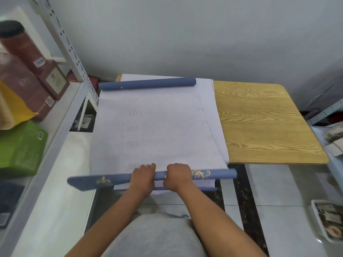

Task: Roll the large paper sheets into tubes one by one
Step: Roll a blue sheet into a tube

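A large paper sheet (157, 127), white side up with faint numbers, lies spread over the left part of a wooden table (259, 123). Its near edge is curled into a blue roll with gold ornament (213, 174) along the table's front edge. My left hand (143, 176) and my right hand (178, 175) grip this roll side by side near its middle, fingers curled over the top. The roll's left end (83, 181) is flatter and sticks out past the table. A finished blue tube (148, 83) lies across the far end of the sheet.
A white metal shelf (74, 58) at the left holds red boxes (27, 84), a red canister (18, 43) and a green bag (20, 147). A white surface (61, 182) runs beside the table. Trays of small items (328, 219) sit on the tiled floor at right.
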